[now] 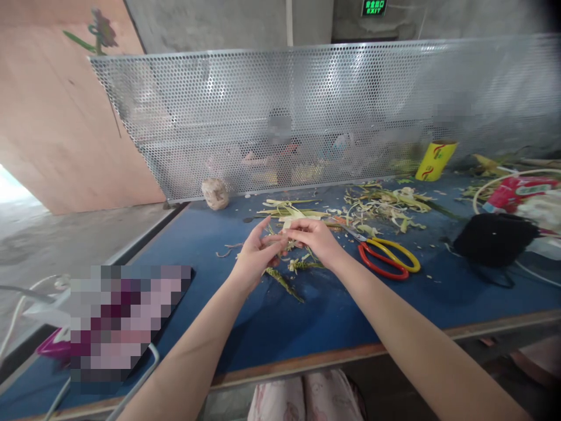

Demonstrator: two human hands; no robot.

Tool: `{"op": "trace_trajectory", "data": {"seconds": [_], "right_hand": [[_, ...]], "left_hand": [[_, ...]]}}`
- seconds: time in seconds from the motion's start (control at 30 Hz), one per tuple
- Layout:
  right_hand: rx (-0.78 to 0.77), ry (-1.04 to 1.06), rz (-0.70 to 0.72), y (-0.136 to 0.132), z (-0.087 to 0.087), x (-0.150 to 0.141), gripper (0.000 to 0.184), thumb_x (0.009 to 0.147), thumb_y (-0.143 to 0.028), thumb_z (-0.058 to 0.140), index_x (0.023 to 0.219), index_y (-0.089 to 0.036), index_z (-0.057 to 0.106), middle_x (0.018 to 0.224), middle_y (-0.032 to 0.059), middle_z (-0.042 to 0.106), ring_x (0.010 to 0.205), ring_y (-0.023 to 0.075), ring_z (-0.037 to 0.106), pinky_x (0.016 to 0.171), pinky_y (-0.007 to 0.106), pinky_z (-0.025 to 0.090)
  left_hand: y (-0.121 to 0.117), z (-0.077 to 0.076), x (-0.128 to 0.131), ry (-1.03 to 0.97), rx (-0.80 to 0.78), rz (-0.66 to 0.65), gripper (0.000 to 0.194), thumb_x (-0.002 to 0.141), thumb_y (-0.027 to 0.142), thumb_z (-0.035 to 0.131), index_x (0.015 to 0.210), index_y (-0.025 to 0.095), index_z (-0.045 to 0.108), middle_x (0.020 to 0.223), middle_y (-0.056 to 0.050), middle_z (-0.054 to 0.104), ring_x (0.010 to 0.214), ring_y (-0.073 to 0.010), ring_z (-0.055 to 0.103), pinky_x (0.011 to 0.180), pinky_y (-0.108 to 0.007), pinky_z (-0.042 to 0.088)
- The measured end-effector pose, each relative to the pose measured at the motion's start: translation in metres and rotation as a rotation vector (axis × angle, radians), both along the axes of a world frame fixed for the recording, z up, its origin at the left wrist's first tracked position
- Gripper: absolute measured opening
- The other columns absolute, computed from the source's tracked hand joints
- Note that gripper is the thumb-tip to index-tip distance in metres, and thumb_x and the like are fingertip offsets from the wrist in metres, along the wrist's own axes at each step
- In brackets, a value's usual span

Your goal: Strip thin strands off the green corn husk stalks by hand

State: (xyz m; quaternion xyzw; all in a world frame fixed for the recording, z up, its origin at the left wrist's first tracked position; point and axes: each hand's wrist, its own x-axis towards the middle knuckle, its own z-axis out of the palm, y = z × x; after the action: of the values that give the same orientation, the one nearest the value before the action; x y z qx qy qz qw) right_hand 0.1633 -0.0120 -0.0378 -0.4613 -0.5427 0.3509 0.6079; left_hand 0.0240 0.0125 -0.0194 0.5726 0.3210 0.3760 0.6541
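My left hand (258, 252) and my right hand (316, 238) meet over the blue tabletop. The right thumb and fingers pinch a thin pale plant strip (284, 235). My left fingers are curled around the same spot, with one finger raised; fine strands show between the hands, but the fingers partly hide them. Just below lies a green braided plant piece (284, 285), with a second knotted green piece (304, 265) to its right. Scissors (388, 257) with one red and one yellow handle rest right of my right hand. Pale husk strips (291, 211) lie behind my hands.
A heap of shredded husks (388, 204) lies at the back right. Along the back edge stand a ball of twine (215, 194), a yellow tube (436, 161) and a perforated metal screen (245, 105). A black pouch (495, 238) is at right, a blurred-out tablet-like object (127, 321) at left.
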Motion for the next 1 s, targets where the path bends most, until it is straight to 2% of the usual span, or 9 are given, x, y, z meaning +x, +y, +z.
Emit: {"op": "trace_trajectory", "data": {"seconds": [0.1, 0.2, 0.37, 0.5, 0.63, 0.73, 0.87, 1.0], "right_hand": [[0.014, 0.008, 0.006, -0.001, 0.001, 0.001, 0.013, 0.067, -0.03, 0.062, 0.064, -0.017, 0.062, 0.058, -0.0014, 0.054, 0.049, 0.0082, 0.043, 0.048, 0.022, 0.034], [0.021, 0.032, 0.006, -0.001, 0.001, 0.0, 0.013, 0.065, -0.03, 0.063, 0.063, -0.017, 0.062, 0.056, -0.0022, 0.053, 0.048, 0.0078, 0.042, 0.047, 0.022, 0.033], [0.046, 0.056, -0.097, 0.0, 0.0, -0.002, 0.017, 0.06, -0.032, 0.066, 0.058, -0.017, 0.06, 0.052, -0.0045, 0.048, 0.047, 0.0073, 0.04, 0.049, 0.023, 0.034], [0.061, 0.043, -0.125, 0.003, -0.001, -0.002, 0.018, 0.062, -0.033, 0.065, 0.06, -0.016, 0.058, 0.055, -0.0037, 0.048, 0.049, 0.0073, 0.04, 0.049, 0.023, 0.034], [0.051, 0.013, -0.013, 0.004, -0.001, 0.002, 0.021, 0.071, -0.035, 0.056, 0.084, -0.019, 0.059, 0.069, -0.0015, 0.051, 0.048, 0.0064, 0.041, 0.046, 0.022, 0.034], [-0.008, -0.05, 0.061, 0.003, -0.002, 0.004, 0.031, 0.07, -0.035, 0.059, 0.099, -0.022, 0.054, 0.08, 0.0007, 0.053, 0.051, 0.0074, 0.045, 0.046, 0.023, 0.036], [-0.018, -0.091, 0.072, 0.004, -0.005, 0.005, 0.028, 0.069, -0.03, 0.061, 0.094, -0.021, 0.053, 0.075, 0.001, 0.053, 0.056, 0.0101, 0.047, 0.049, 0.024, 0.037], [0.023, -0.044, 0.066, 0.006, -0.005, 0.007, 0.027, 0.069, -0.021, 0.059, 0.094, -0.02, 0.049, 0.066, -0.0029, 0.051, 0.051, 0.0085, 0.046, 0.047, 0.023, 0.036]], "left_hand": [[0.0, 0.0, 0.0, 0.009, 0.012, 0.003, 0.072, 0.062, 0.025, 0.068, 0.126, 0.018, 0.036, 0.076, -0.003, 0.065, 0.054, -0.0091, 0.056, 0.045, -0.019, 0.036], [0.003, -0.002, 0.0, 0.017, 0.025, -0.007, 0.074, 0.06, 0.024, 0.07, 0.125, 0.017, 0.036, 0.071, -0.002, 0.064, 0.054, -0.0093, 0.056, 0.044, -0.018, 0.036], [0.008, -0.007, 0.0, 0.061, 0.089, -0.042, 0.08, 0.056, 0.022, 0.073, 0.126, 0.016, 0.034, 0.064, -0.001, 0.063, 0.053, -0.0116, 0.057, 0.039, -0.017, 0.033], [0.006, -0.006, 0.0, 0.065, 0.096, -0.072, 0.075, 0.058, 0.024, 0.071, 0.124, 0.014, 0.035, 0.064, -0.002, 0.063, 0.056, -0.0132, 0.058, 0.041, -0.018, 0.035], [0.005, -0.004, 0.0, 0.007, 0.032, -0.054, 0.075, 0.058, 0.022, 0.071, 0.122, 0.011, 0.034, 0.066, -0.003, 0.063, 0.058, -0.0127, 0.058, 0.045, -0.02, 0.037], [0.009, -0.004, -0.001, -0.041, 0.04, -0.009, 0.075, 0.057, 0.019, 0.073, 0.121, 0.011, 0.035, 0.066, -0.002, 0.062, 0.055, -0.0097, 0.055, 0.044, -0.019, 0.036], [0.012, -0.006, -0.003, -0.002, 0.097, 0.068, 0.071, 0.058, 0.022, 0.072, 0.119, 0.011, 0.037, 0.071, -0.004, 0.062, 0.055, -0.0098, 0.055, 0.043, -0.018, 0.036], [0.012, -0.006, -0.002, 0.056, 0.145, 0.083, 0.067, 0.059, 0.024, 0.071, 0.116, 0.011, 0.041, 0.069, -0.003, 0.062, 0.055, -0.0099, 0.055, 0.042, -0.018, 0.037]]}}
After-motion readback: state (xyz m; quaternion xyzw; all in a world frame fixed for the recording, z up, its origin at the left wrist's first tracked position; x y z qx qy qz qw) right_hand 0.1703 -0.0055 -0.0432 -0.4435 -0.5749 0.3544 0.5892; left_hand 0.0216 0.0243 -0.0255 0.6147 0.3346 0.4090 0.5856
